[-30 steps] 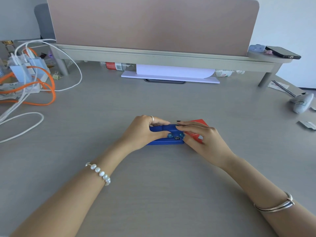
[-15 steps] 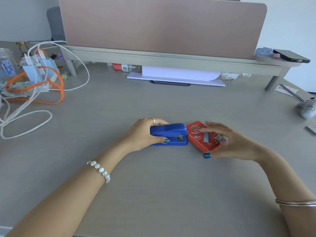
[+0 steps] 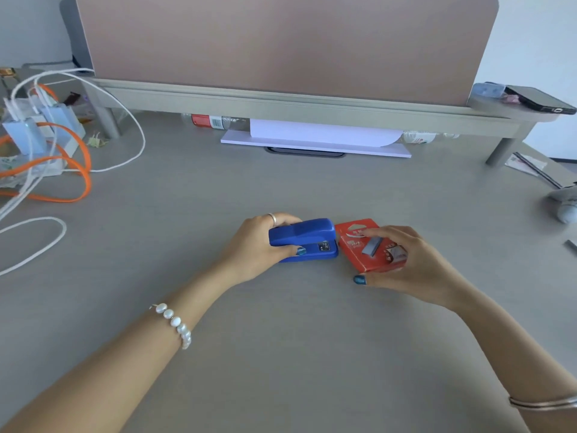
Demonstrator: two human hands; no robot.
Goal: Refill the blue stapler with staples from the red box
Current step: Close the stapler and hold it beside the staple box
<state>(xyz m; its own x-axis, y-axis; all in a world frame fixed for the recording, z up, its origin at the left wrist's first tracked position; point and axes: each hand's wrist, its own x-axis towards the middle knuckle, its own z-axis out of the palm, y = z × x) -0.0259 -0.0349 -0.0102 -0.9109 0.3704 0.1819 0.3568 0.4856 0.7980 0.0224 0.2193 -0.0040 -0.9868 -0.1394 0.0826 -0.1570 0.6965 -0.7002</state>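
The blue stapler lies closed on the grey desk at the middle. My left hand wraps its left end, thumb on the near side and fingers behind. Right beside it, touching its right end, lies the red staple box with a picture of staples on top. My right hand holds this box, fingers across its top and far side, thumb along its near edge. The box looks closed.
A desk shelf with a beige screen runs along the back, with white paper under it and a phone on its right end. White and orange cables and chargers crowd the left. A grey object lies far right.
My right hand left the stapler and moved right onto the red box, sliding it out from behind the stapler. My left hand stayed on the stapler.
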